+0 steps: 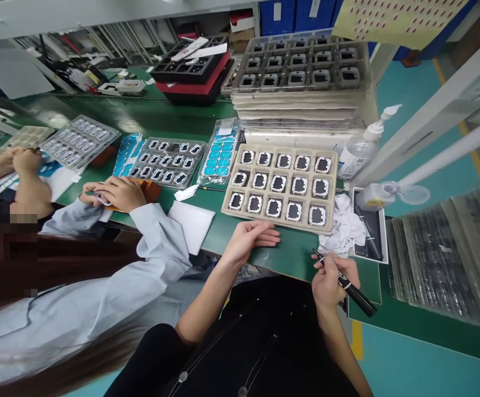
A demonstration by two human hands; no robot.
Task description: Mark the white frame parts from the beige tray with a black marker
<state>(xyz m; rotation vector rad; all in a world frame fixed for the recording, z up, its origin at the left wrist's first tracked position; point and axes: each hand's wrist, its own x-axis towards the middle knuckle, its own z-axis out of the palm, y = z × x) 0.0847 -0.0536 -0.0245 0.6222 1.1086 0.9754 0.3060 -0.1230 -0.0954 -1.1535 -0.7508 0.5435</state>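
Note:
My right hand [334, 280] is closed around a black marker pen [357, 298], its thin dark tip pointing up and to the left over the table edge. My left hand [253, 240] lies at the front edge of the green table, fingers stretched out together, with nothing in it. Just beyond both hands sits a beige moulded tray [264, 219]. Its pockets hold several white-framed parts with dark centres, such as this one [279, 183]. A crumpled white cloth or paper [344, 225] touches the tray's right side, near the pen.
Stacked trays [301, 105] stand behind the beige tray. At the right are a pump bottle [357, 151], a white box [382, 242] and more upright trays [438, 259]. On my left, a co-worker's hands [119, 193] work beside a clear tray [169, 160] and blue sheets [221, 154].

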